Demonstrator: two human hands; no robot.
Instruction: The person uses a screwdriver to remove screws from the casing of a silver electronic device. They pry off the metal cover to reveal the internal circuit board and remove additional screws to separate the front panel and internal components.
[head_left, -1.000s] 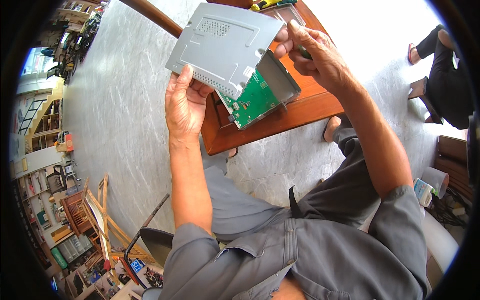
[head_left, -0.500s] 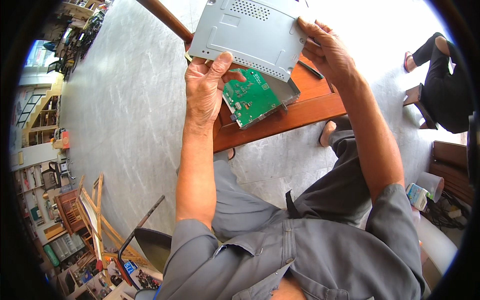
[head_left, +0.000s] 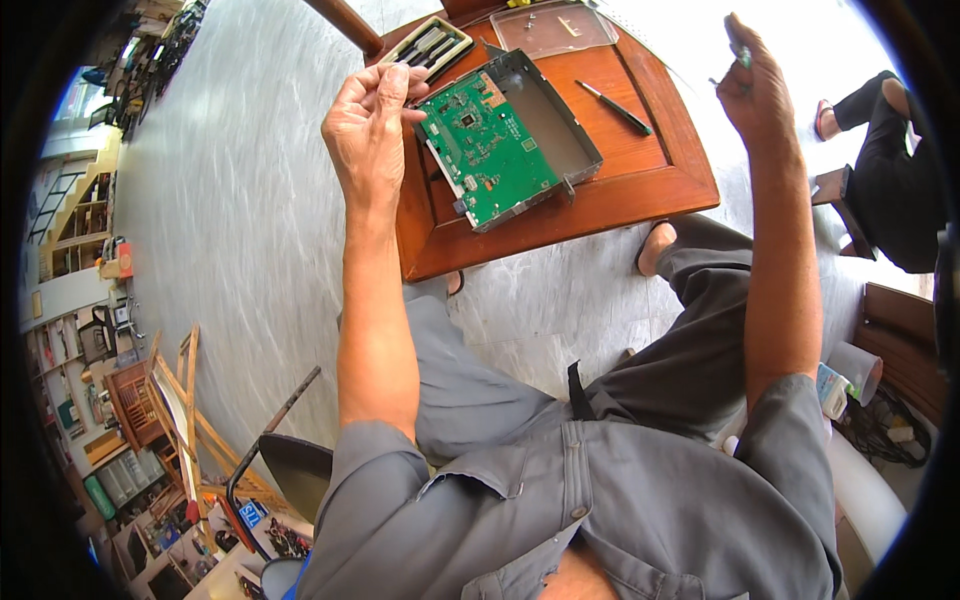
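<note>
A shallow metal case with a green circuit board in it lies on a reddish-brown wooden chair seat. My left hand is raised by the case's left side, its fingers loosely bent and partly apart, with nothing visible in them. Off to the right of the seat, my right hand is held up with curled fingers. Something small and greenish shows between those fingers, too small to name. The grey metal cover is not visible now.
On the seat lie a dark pen-like tool, an open case of small screwdrivers and a clear plastic tray with small parts. Another person's dark-clothed leg is at the right. Wooden frames stand at lower left.
The perforated grey cover both hands held has left view. My right hand has moved right and up, my left hand slightly left. The board, screwdriver case and tray are now uncovered.
</note>
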